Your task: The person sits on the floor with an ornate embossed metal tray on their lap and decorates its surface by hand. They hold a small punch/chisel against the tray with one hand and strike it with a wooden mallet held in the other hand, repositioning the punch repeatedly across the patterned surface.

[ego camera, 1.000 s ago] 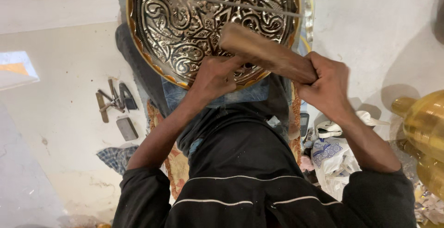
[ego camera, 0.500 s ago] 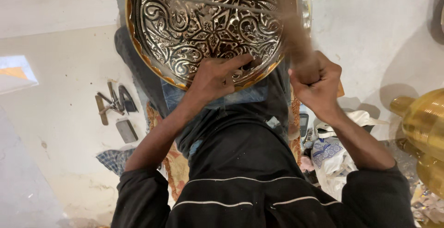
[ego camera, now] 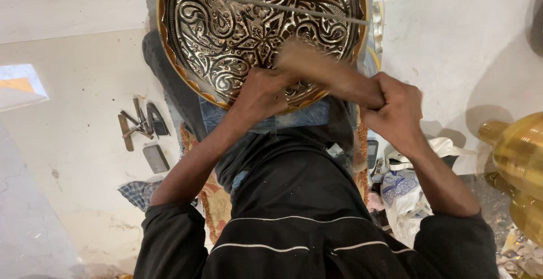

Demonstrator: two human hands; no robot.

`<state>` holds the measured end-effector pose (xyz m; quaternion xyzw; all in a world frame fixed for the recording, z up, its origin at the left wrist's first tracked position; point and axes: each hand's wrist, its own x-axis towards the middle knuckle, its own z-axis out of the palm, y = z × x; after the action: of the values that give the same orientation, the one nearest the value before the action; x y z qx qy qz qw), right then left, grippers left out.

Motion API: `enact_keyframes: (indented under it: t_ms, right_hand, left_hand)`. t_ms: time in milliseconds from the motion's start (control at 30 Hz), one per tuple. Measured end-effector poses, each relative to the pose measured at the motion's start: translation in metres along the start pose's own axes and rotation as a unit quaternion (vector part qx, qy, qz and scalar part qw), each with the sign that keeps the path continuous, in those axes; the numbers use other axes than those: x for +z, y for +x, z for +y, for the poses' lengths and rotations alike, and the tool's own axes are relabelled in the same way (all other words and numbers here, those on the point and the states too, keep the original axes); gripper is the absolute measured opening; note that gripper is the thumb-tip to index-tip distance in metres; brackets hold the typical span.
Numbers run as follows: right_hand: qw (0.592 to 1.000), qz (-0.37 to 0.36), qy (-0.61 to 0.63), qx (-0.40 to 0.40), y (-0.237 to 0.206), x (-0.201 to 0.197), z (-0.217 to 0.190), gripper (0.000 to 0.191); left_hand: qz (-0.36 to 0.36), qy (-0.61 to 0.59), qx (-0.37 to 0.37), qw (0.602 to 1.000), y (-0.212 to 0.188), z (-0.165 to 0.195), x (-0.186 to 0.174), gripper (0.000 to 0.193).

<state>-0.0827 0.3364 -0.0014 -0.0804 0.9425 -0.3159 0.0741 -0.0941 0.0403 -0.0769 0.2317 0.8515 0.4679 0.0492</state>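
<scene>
Right hand (ego camera: 396, 106) grips a wooden mallet (ego camera: 325, 75); left hand (ego camera: 263, 92) pinches something unseen on the engraved tray (ego camera: 226, 24).

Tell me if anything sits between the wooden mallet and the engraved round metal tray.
Only the left hand, pressed on the engraved round metal tray beneath the blurred wooden mallet that the right hand grips. Whether it holds a tool is hidden.

Floor (ego camera: 79, 160): pale, worn stone slabs, scuffed and stained. Bright light patch (ego camera: 20, 84) at left edge. Hard shadows at right
</scene>
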Motion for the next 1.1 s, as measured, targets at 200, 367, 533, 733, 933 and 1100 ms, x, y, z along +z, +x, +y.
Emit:
enact_keyframes:
  t_ms: [200, 367, 533, 733, 933, 1100]
  right_hand:
    - [0.998, -0.025, 0.064, 0.009, 0.008, -0.012, -0.001, 0.021]
    - [0.988, -0.030, 0.150, 0.030, 0.008, -0.012, -0.004, 0.018]
    - [1.000, -0.018, -0.018, -0.007, 0.008, -0.004, -0.010, 0.028]
    - [0.991, -0.066, -0.115, -0.026, 0.011, -0.003, -0.020, 0.027]
    - [0.996, -0.048, -0.071, -0.017, 0.006, -0.008, -0.015, 0.029]
    - [0.988, -0.007, 0.144, 0.047, -0.003, 0.000, -0.006, 0.015]
  left_hand:
    - [0.053, -0.038, 0.019, 0.998, -0.003, 0.009, -0.006, 0.053]
    - [0.005, -0.037, -0.002, 0.999, 0.004, 0.017, -0.021, 0.068]
    - [-0.003, -0.002, -0.009, 1.000, 0.005, 0.017, -0.020, 0.070]
    - [-0.016, -0.067, 0.015, 0.998, 0.001, 0.008, -0.017, 0.064]
    - [0.013, -0.029, 0.024, 0.999, 0.001, 0.008, -0.017, 0.063]
    - [0.013, -0.015, 0.042, 0.999, 0.002, 0.005, -0.013, 0.056]
